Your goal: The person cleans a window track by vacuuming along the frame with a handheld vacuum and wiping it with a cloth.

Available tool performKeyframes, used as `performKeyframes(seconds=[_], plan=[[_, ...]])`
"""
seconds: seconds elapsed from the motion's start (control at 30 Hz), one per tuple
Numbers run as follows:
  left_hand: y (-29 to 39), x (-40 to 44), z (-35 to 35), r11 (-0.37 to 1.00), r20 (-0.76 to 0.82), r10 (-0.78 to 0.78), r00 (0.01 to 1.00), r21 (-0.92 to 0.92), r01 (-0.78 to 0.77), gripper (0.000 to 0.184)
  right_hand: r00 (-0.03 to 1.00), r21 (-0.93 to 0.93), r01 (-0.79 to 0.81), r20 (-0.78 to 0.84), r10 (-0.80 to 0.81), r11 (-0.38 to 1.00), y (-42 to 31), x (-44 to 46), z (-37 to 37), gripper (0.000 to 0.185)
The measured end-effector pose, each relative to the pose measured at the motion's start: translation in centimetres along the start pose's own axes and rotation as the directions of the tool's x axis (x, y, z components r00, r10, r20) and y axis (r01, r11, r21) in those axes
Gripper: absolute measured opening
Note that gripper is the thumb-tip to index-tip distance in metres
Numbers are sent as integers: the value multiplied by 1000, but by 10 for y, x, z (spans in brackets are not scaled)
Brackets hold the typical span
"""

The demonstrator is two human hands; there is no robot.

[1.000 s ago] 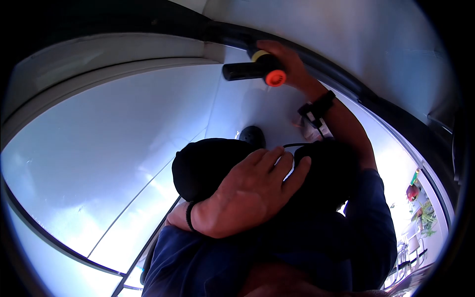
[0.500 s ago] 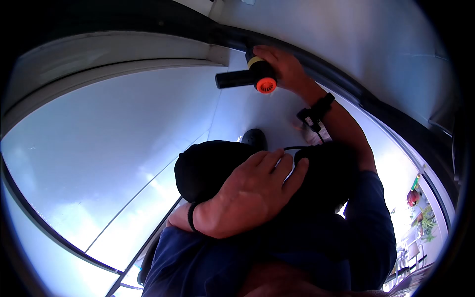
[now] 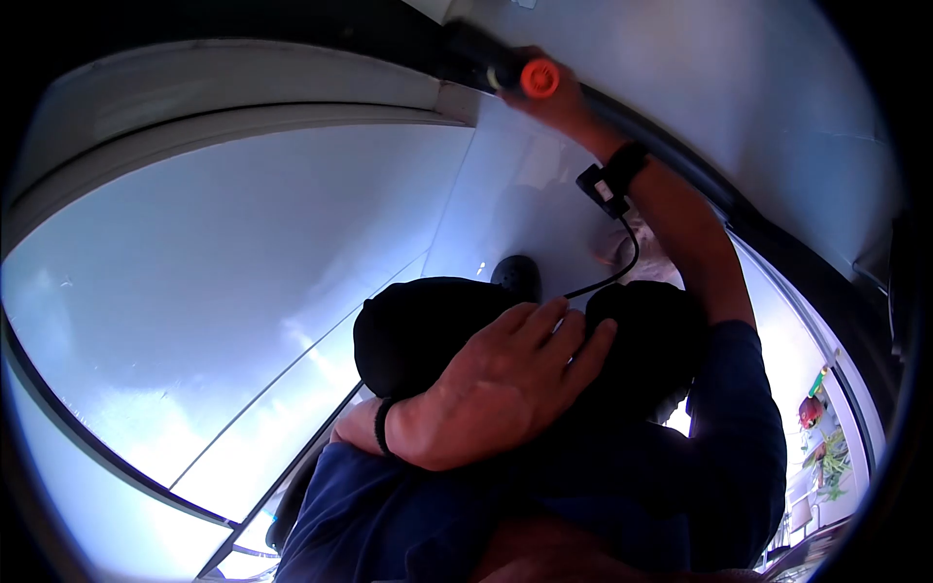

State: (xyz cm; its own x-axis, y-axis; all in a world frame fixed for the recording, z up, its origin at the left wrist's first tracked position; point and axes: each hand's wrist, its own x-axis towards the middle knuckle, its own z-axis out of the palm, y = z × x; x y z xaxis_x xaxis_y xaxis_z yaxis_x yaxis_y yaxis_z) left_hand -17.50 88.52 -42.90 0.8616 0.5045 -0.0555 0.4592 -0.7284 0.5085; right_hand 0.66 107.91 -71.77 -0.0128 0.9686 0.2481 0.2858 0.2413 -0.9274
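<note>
Before us spreads a pale, smooth, seamed surface (image 3: 243, 214), with wide open room at the left. The black tool (image 3: 481, 49), with 1 round, ribbed orange end (image 3: 540, 78), is high, overlapping in our view the dark curved edge (image 3: 777, 236); whether they touch, we cannot tell. Our right hand (image 3: 562, 105) grips it. Our left hand (image 3: 491, 384), fingers slightly spread, rests on the dark cloth (image 3: 428, 325) of our legs.

The right hand (image 3: 562, 112) has lifted the black tool (image 3: 503, 64) higher. Most of it was below the dark bar (image 3: 680, 160); now it overlaps the bar, tipped up.
</note>
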Motion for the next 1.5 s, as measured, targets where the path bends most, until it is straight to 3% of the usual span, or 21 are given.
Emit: performKeyframes(seconds=[0.03,0.07,0.13,0.17,0.2,0.27,0.33,0.4,0.73,0.8,0.97,1.0,1.07,1.23,1.4,1.5], plan=[[-1,-2,-2,1000,-7,5,1000,-8,-5,46,986,-127,-165,-33,162,978,-4,6,-2,57],[-2,-3,-2,1000,-14,10,1000,-15,-11,45,987,-126,-161,-27,158,979,-8,6,-1,57],[-6,-5,-3,999,-8,30,1000,-24,-30,45,999,-63,8,-46,-10,998,-18,4,-2,55],[-6,-6,-4,998,6,52,999,-37,-52,46,983,-77,174,78,-168,982,-22,4,-6,55],[-6,-5,-3,998,6,56,998,-35,-56,46,983,-79,175,74,-170,981,-20,6,-5,55],[-4,-1,-2,1000,-9,30,1000,-10,-30,44,924,-202,359,213,-317,911,-17,5,2,59],[-3,0,0,999,-6,44,999,-1,-44,44,927,-258,342,252,-279,904,-16,6,8,64],[-4,1,0,999,-2,52,999,5,-52,45,954,-197,205,260,-150,959,-15,4,10,63],[-1,-6,-6,999,8,36,999,-14,-36,47,972,-68,223,90,-217,972,-17,-24,-14,65],[2,-5,-4,999,17,52,998,-3,-52,47,955,-246,231,241,-172,941,-24,-14,-7,67],[9,1,-13,998,73,-60,995,4,60,56,933,-216,319,244,-265,923,-17,-1,11,67],[12,5,-12,999,83,-6,997,-40,9,56,927,-218,345,233,-295,913,-14,-14,-6,67],[11,4,-19,995,116,-97,988,-23,101,63,948,-290,278,238,-212,916,-27,-25,-15,65],[-10,-16,-47,996,101,-77,992,47,72,70,955,-334,290,164,-247,897,-56,-51,-21,64],[-3,2,-32,995,141,-11,990,103,-4,71,978,-443,203,43,-206,873,-52,-129,-88,68],[-7,8,-31,999,146,15,989,39,-21,75,979,-431,176,-13,-201,885,-50,-160,-115,69]])
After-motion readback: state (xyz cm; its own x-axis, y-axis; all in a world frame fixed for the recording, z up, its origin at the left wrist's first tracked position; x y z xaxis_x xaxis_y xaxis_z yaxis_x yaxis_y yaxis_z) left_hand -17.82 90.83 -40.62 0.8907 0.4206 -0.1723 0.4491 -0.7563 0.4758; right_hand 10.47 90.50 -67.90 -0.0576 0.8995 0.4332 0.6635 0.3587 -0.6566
